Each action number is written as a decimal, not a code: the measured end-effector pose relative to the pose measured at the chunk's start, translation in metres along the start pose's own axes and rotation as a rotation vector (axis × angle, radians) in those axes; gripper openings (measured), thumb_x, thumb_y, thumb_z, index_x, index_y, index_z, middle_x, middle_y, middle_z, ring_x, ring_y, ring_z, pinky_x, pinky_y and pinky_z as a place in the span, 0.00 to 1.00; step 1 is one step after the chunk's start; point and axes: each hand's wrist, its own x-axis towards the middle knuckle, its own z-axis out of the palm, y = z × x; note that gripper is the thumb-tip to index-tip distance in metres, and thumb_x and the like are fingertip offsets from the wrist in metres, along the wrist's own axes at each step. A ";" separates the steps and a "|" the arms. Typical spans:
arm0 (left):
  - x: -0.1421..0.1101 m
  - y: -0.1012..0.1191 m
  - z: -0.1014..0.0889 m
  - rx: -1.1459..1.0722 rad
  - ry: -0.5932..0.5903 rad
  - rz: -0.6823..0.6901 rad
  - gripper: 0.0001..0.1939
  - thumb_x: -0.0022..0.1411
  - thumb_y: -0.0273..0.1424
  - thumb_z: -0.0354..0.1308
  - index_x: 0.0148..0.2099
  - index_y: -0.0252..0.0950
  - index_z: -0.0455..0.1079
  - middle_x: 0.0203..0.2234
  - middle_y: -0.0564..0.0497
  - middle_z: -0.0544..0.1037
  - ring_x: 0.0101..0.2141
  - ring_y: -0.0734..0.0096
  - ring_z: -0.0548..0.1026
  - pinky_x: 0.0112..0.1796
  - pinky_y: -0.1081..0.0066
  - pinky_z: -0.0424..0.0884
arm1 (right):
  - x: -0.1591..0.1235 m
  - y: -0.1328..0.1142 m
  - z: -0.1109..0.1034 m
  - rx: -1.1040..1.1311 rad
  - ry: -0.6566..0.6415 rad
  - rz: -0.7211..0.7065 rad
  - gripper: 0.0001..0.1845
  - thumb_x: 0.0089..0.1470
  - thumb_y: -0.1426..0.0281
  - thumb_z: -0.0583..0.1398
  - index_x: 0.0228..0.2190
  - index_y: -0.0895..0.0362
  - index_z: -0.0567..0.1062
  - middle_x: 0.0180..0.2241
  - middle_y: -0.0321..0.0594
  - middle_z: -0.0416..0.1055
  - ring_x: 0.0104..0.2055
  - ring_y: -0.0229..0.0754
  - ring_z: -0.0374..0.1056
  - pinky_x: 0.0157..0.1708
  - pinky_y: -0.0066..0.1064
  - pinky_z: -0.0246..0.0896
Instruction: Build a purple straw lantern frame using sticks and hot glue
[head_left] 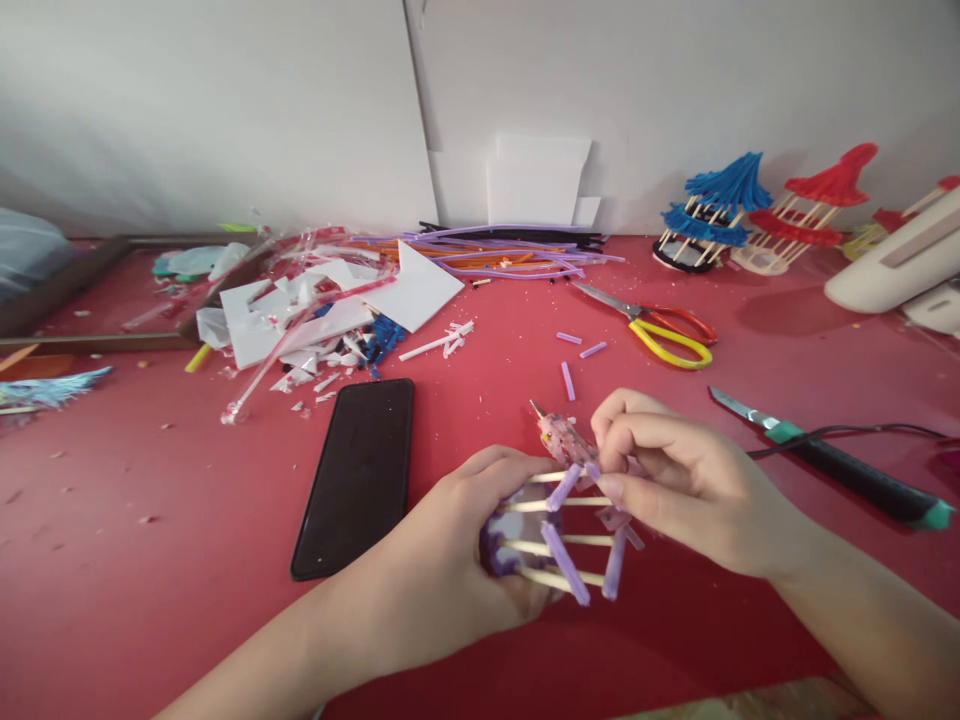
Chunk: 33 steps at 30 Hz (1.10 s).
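My left hand [450, 550] is wrapped round the base of a small frame of pale wooden sticks [536, 548], tilted with its sticks pointing right. Short purple pipe cleaner pieces [566, 565] bridge the stick ends, and purple also edges the white base. At the upper stick ends, the thumb and fingers of my right hand [667, 470] pinch a short purple pipe cleaner piece [592, 471], mostly covered by the fingertips. Just behind the frame lies a pink, lumpy object with a pointed metal tip [562, 437]; my hands hide its rest.
A black phone [356, 475] lies left of my hands. Beyond are scissors [652, 325], loose purple pieces [568, 381], long pipe cleaners [495, 250] and paper scraps [315, 310]. At right are a cutter knife [840, 465], a blue-roofed model [709, 215] and a red-roofed model [810, 210].
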 end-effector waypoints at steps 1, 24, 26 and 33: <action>0.000 0.000 0.000 0.003 0.000 0.000 0.22 0.52 0.23 0.65 0.49 0.45 0.69 0.41 0.56 0.72 0.35 0.74 0.73 0.38 0.74 0.71 | 0.000 0.000 0.000 -0.001 -0.001 -0.002 0.07 0.56 0.76 0.60 0.26 0.55 0.70 0.33 0.35 0.61 0.29 0.34 0.60 0.27 0.26 0.60; 0.001 -0.001 0.000 0.005 0.039 0.038 0.24 0.54 0.23 0.63 0.53 0.43 0.67 0.44 0.51 0.74 0.38 0.69 0.76 0.40 0.70 0.74 | 0.002 0.004 -0.008 -0.009 0.050 -0.052 0.06 0.60 0.70 0.60 0.30 0.54 0.73 0.34 0.36 0.63 0.33 0.36 0.63 0.32 0.27 0.64; 0.000 -0.004 0.000 -0.016 0.073 0.037 0.23 0.57 0.25 0.62 0.54 0.43 0.65 0.44 0.50 0.75 0.38 0.68 0.77 0.40 0.68 0.74 | 0.003 0.009 -0.018 -0.096 0.127 -0.112 0.04 0.61 0.69 0.59 0.34 0.53 0.74 0.35 0.37 0.66 0.37 0.38 0.65 0.35 0.29 0.65; -0.002 -0.001 -0.001 -0.165 0.211 0.194 0.23 0.64 0.27 0.59 0.57 0.45 0.56 0.41 0.53 0.75 0.37 0.74 0.77 0.39 0.74 0.75 | -0.009 0.026 -0.054 -0.840 0.029 -0.100 0.30 0.45 0.78 0.58 0.51 0.50 0.69 0.53 0.44 0.67 0.56 0.53 0.65 0.52 0.47 0.64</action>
